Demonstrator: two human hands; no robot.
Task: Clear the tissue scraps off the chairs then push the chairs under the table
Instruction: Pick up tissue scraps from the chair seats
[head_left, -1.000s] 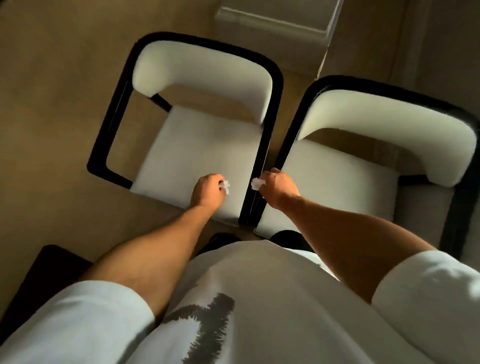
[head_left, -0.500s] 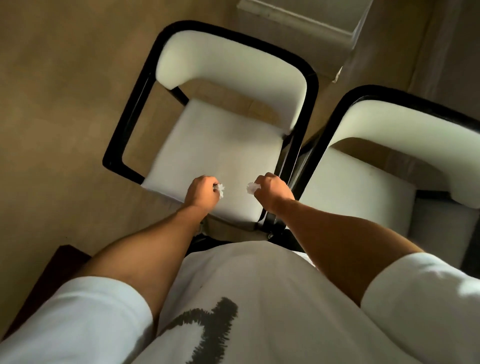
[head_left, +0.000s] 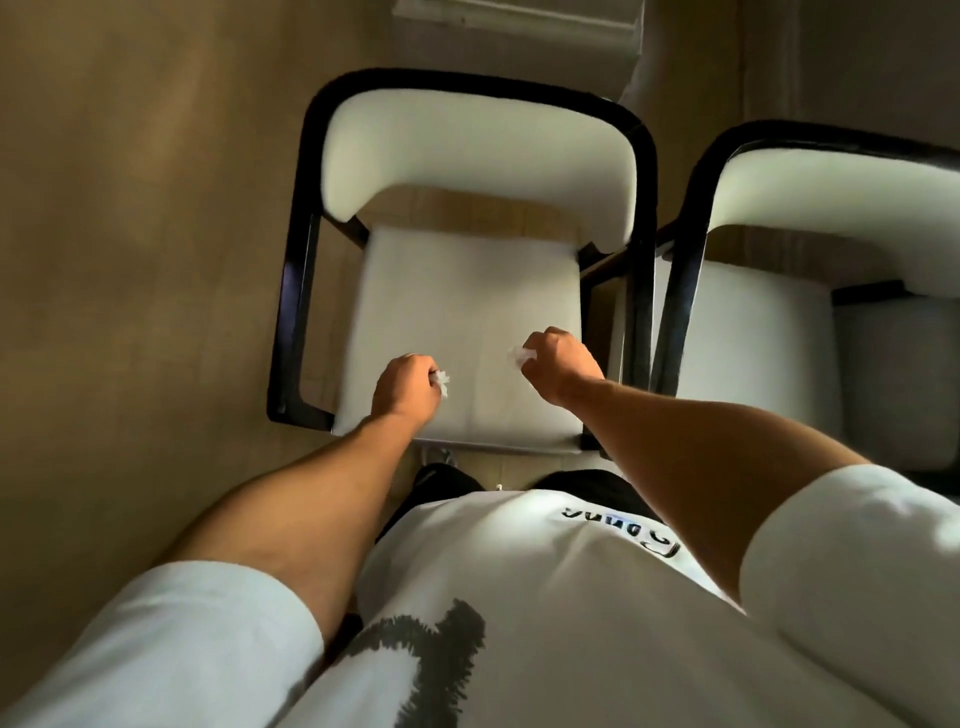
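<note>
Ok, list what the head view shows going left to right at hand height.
Floor → left chair's black frame → left hand → its tissue scrap → right hand's tissue scrap → right hand → right chair.

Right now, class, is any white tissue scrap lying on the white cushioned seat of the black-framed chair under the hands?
No: the white cushioned seat looks bare; the left hand and right hand each pinch a scrap.
</note>
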